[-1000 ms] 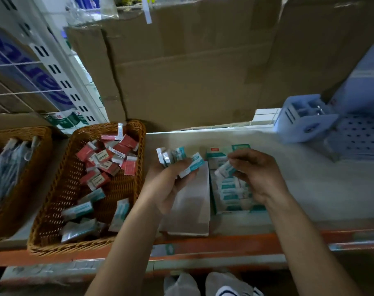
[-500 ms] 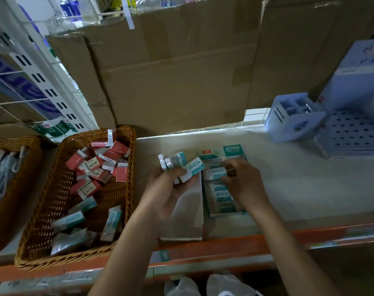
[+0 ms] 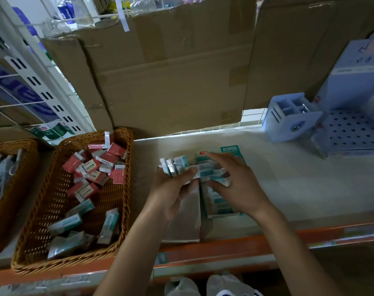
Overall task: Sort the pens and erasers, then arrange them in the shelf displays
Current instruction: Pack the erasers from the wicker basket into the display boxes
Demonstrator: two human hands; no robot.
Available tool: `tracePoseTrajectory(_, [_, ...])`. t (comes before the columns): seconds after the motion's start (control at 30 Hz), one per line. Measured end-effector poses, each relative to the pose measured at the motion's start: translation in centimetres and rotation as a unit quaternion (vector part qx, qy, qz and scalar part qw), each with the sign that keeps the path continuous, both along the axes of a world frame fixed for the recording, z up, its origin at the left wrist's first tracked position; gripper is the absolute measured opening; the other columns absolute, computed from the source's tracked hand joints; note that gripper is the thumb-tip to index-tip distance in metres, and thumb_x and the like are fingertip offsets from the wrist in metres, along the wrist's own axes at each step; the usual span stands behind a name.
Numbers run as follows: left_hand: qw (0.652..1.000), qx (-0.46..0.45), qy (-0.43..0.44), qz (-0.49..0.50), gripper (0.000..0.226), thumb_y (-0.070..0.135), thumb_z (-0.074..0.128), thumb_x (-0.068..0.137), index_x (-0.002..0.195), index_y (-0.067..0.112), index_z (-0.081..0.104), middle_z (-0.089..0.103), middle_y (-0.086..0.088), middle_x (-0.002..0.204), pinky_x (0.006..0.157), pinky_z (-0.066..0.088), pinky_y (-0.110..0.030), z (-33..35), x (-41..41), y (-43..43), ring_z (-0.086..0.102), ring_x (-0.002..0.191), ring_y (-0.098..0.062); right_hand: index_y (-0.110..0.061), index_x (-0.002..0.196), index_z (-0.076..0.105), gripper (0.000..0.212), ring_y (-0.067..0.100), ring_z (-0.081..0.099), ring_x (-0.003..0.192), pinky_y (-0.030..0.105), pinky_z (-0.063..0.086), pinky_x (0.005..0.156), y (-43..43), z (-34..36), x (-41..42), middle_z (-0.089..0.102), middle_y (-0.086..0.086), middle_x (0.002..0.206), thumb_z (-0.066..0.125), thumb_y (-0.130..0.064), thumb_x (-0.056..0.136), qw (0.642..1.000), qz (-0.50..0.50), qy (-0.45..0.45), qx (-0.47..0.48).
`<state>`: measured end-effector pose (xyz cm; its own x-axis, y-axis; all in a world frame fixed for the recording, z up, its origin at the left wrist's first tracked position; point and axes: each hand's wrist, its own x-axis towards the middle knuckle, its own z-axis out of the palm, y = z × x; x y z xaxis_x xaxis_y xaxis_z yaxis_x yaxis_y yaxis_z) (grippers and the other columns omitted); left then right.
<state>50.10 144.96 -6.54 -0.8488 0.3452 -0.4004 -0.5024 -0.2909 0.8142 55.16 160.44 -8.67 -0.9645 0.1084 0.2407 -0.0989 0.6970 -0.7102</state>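
Head view: left hand (image 3: 169, 195) grips a fan of teal erasers (image 3: 177, 164) at centre frame, above a flat white pack (image 3: 181, 223). Right hand (image 3: 239, 184) is flat with fingers straight, over the eraser box (image 3: 224, 215) just right of it; can't tell if it touches the contents. Box sits near the orange front edge of the shelf (image 3: 299, 178). Basket (image 3: 128, 167) of loose erasers (image 3: 92, 171) at lower left, rim close to the left forearm. Bare shelf runs right of the box up to the blue holder (image 3: 288, 122), upper right. Cardboard (image 3: 171, 82) walls the back.
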Motion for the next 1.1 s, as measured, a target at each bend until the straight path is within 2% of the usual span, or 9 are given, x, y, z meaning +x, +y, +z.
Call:
tracePoseTrajectory(0.1, [0.999,0.011,0.017,-0.031,0.034,0.006,0.068,0.074,0.107,0.008,0.063,0.073,-0.008,0.100,0.068,0.055,-0.023,0.2,0.3,0.7,0.070,0.092,-0.018,-0.017,0.117,0.065,0.040,0.005,0.054,0.106,0.019,0.046,0.088,0.2,0.5,0.0,0.062,-0.002,0.116,0.072,-0.010,0.079,0.999,0.017,0.030,-0.009])
tracePoseTrajectory(0.2, [0.999,0.028,-0.023,-0.020,0.025,0.001,0.060,0.086,0.111,0.004,0.061,0.071,-0.013,0.105,0.070,0.057,-0.026,0.1,0.0,1.1,0.070,0.094,-0.022,-0.014,0.115,0.065,0.036,0.013,0.055,0.105,0.017,0.041,0.088,1.9,0.5,0.2,0.058,0.002,0.115,0.071,-0.009,0.081,0.998,-0.033,0.006,0.055])
tracePoseTrajectory(0.33, [1.000,-0.007,-0.014,-0.022,0.027,-0.012,0.047,0.090,0.110,0.001,0.059,0.071,-0.013,0.105,0.080,0.058,-0.030,-0.2,-0.2,1.4,0.068,0.100,-0.027,-0.017,0.122,0.061,0.036,0.026,0.044,0.109,0.026,0.033,0.087,4.2,-0.2,0.5,0.053,0.006,0.118,0.061,-0.016,0.086,0.974,-0.095,-0.078,0.191])
tracePoseTrajectory(0.5, [0.997,-0.054,0.026,-0.046,0.023,-0.006,0.050,0.092,0.103,0.010,0.062,0.072,-0.007,0.101,0.084,0.056,-0.029,-0.1,0.1,2.1,0.067,0.099,-0.021,-0.010,0.115,0.066,0.033,0.028,0.044,0.106,0.033,0.041,0.086,3.8,-1.1,0.3,0.057,0.007,0.114,0.065,-0.009,0.082,0.970,-0.095,-0.086,0.208])
tracePoseTrajectory(0.63, [0.996,-0.051,0.023,-0.064,0.027,-0.010,0.052,0.089,0.100,0.012,0.062,0.072,-0.005,0.099,0.083,0.056,-0.026,0.0,0.1,2.3,0.068,0.098,-0.019,-0.009,0.090,0.073,0.034,0.033,0.057,0.084,0.042,0.053,0.063,3.8,-2.2,0.0,0.063,0.008,0.091,0.077,0.003,0.059,0.973,-0.104,-0.032,0.204])
tracePoseTrajectory(0.77, [0.994,-0.068,0.040,-0.074,0.026,-0.009,0.057,0.087,0.105,0.009,0.062,0.071,-0.007,0.102,0.077,0.057,-0.023,-0.1,-0.1,2.4,0.069,0.095,-0.017,-0.013,0.083,0.076,0.027,0.031,0.057,0.079,0.038,0.052,0.060,4.0,-2.4,0.0,0.066,0.006,0.085,0.080,-0.002,0.058,0.968,-0.098,-0.029,0.228])
tracePoseTrajectory(0.9, [0.989,-0.101,0.072,-0.081,0.032,-0.003,0.064,0.084,0.114,0.007,0.061,0.070,-0.006,0.109,0.083,0.056,-0.027,-0.3,-0.1,2.5,0.068,0.100,-0.017,-0.018,0.113,0.068,0.034,0.027,0.049,0.102,0.036,0.043,0.080,3.7,-1.6,-0.2,0.063,0.003,0.110,0.068,-0.016,0.078,0.963,-0.100,-0.065,0.242])
tracePoseTrajectory(1.03, [0.975,-0.153,0.126,-0.099,0.023,0.005,0.067,0.084,0.104,0.015,0.064,0.072,-0.001,0.099,0.076,0.057,-0.023,0.1,0.0,2.4,0.070,0.092,-0.013,-0.024,0.143,0.037,0.065,0.017,0.046,0.117,0.030,0.040,0.095,3.0,-0.3,0.2,0.049,0.000,0.134,0.063,-0.010,0.085,0.996,-0.042,-0.009,0.074])
tracePoseTrajectory(1.1, [0.961,-0.198,0.155,-0.118,0.017,0.011,0.067,0.085,0.099,0.021,0.064,0.072,0.003,0.093,0.070,0.055,-0.020,0.4,-0.1,2.3,0.069,0.087,-0.011,-0.023,0.140,0.043,0.061,0.014,0.049,0.117,0.025,0.041,0.097,2.8,0.0,0.1,0.048,-0.001,0.136,0.062,-0.003,0.085,0.999,0.005,0.003,0.048])
